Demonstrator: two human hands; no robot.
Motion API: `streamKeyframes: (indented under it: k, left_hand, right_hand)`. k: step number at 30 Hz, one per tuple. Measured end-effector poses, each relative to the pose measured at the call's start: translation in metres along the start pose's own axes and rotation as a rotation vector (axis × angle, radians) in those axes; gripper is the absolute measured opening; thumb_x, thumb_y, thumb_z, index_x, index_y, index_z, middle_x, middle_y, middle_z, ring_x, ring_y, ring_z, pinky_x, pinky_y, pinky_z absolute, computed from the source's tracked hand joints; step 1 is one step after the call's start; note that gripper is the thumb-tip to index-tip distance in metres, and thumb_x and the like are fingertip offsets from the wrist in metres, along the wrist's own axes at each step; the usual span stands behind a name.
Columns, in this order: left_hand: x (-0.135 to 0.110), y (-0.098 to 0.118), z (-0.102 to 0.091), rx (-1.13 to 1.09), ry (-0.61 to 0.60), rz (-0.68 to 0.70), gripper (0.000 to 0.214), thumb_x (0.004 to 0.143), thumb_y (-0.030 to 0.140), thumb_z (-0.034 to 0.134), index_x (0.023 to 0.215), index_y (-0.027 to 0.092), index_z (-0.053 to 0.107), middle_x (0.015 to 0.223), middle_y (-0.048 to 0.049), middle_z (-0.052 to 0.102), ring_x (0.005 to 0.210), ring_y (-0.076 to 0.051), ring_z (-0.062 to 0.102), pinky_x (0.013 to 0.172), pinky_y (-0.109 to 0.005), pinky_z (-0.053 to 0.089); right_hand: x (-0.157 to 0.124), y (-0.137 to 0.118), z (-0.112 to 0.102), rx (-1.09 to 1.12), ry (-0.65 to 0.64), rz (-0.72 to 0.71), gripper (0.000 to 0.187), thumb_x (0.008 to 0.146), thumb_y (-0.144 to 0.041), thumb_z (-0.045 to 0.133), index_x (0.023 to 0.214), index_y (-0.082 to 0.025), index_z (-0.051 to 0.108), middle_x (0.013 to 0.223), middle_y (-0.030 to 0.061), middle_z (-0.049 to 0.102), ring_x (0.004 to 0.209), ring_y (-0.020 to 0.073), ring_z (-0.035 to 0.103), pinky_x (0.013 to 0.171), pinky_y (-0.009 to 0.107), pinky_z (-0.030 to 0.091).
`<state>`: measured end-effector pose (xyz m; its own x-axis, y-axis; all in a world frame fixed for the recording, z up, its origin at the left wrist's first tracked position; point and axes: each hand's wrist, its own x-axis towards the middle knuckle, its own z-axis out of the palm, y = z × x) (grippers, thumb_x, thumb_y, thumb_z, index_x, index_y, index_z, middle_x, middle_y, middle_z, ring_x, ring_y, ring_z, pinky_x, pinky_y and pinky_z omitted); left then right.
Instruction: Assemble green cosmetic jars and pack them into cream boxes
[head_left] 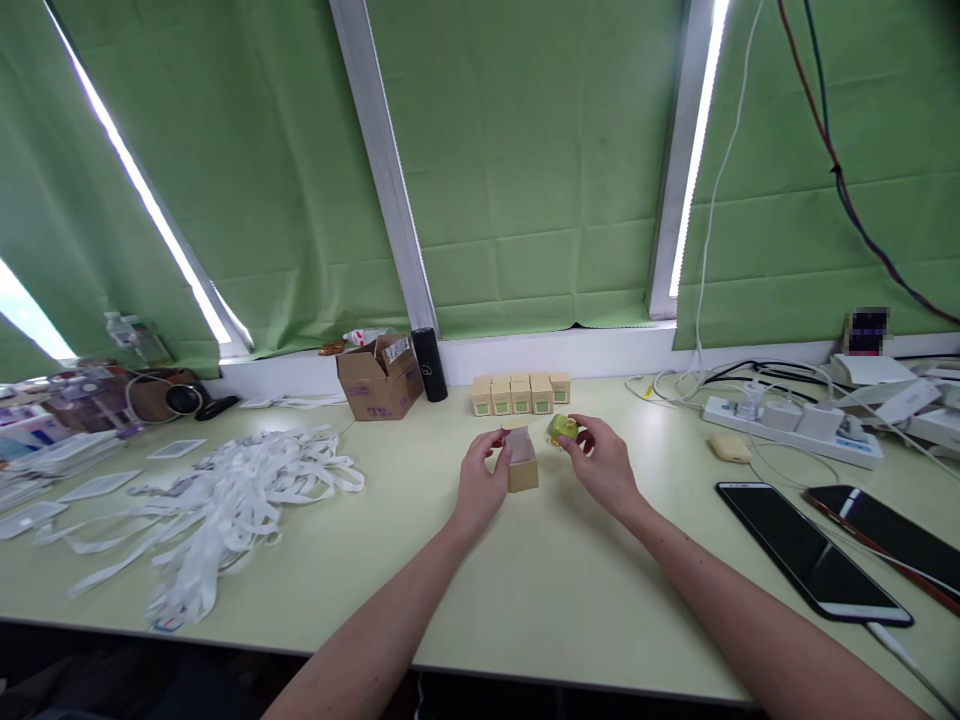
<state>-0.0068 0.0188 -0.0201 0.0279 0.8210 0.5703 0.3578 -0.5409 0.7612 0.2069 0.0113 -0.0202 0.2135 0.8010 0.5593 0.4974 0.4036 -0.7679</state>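
Observation:
In the head view my left hand (484,470) pinches the left side of a small kraft cardboard box (523,475), whose top flap stands up. The box rests upright on the table. Just right of it, my right hand (600,460) holds a small green rounded object (562,430) between thumb and fingers, slightly apart from the box; its exact kind is too small to tell. Behind both hands stands a group of several similar small boxes (521,394) with green square labels.
White lanyards (240,500) lie heaped at left. An opened carton (382,382) and a black cylinder (429,365) stand at the back. On the right are a power strip (795,432), cables, an earbud case (730,447) and two phones (810,550).

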Motion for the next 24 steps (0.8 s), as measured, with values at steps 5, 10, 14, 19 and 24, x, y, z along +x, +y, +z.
streamKeyframes:
  k: [5,10,14,19,24]
  left_hand:
    - [-0.003,0.007,0.001,-0.047,-0.03,0.026,0.027,0.094,0.03,0.064,0.119,0.022,0.071,0.124,-0.0113,0.071,0.1,-0.021,0.068,0.094,-0.04,0.052]
    - [-0.006,0.013,0.001,-0.116,-0.107,0.06,0.032,0.095,0.032,0.064,0.125,0.023,0.07,0.128,-0.0114,0.069,0.103,-0.022,0.067,0.096,-0.041,0.051]
    - [-0.007,0.016,0.001,-0.176,-0.157,0.069,0.03,0.096,0.035,0.063,0.121,0.022,0.071,0.12,-0.0114,0.07,0.104,-0.023,0.065,0.096,-0.041,0.051]
    - [-0.007,0.016,0.0,-0.225,-0.183,0.049,0.027,0.094,0.034,0.064,0.115,0.021,0.074,0.117,-0.0117,0.072,0.107,-0.025,0.065,0.097,-0.04,0.051]
    - [-0.005,0.011,-0.001,-0.292,-0.164,-0.048,0.035,0.091,0.028,0.062,0.122,0.02,0.074,0.126,-0.0123,0.073,0.115,-0.027,0.066,0.101,-0.041,0.052]
  right_hand:
    - [-0.003,-0.012,-0.002,0.335,0.061,-0.005,0.045,0.09,-0.046,0.071,0.126,-0.02,0.066,0.11,0.0106,0.074,0.092,0.0236,0.07,0.086,0.044,0.06]
    - [-0.014,-0.026,0.002,0.533,-0.022,-0.055,0.045,0.093,-0.045,0.069,0.133,-0.025,0.062,0.125,0.0122,0.07,0.101,0.0259,0.071,0.06,0.033,0.062]
    - [-0.022,-0.033,0.003,0.477,-0.111,-0.116,0.042,0.097,-0.042,0.065,0.135,-0.027,0.061,0.132,0.0117,0.065,0.103,0.0257,0.071,0.054,0.028,0.059]
    - [-0.021,-0.032,0.0,0.327,-0.167,-0.166,0.038,0.099,-0.042,0.06,0.133,-0.026,0.061,0.136,0.012,0.063,0.093,0.0212,0.073,0.063,0.03,0.06]
    - [-0.014,-0.028,-0.006,0.233,-0.17,-0.188,0.039,0.098,-0.042,0.058,0.132,-0.024,0.061,0.135,0.0135,0.064,0.08,0.0186,0.071,0.058,0.03,0.057]
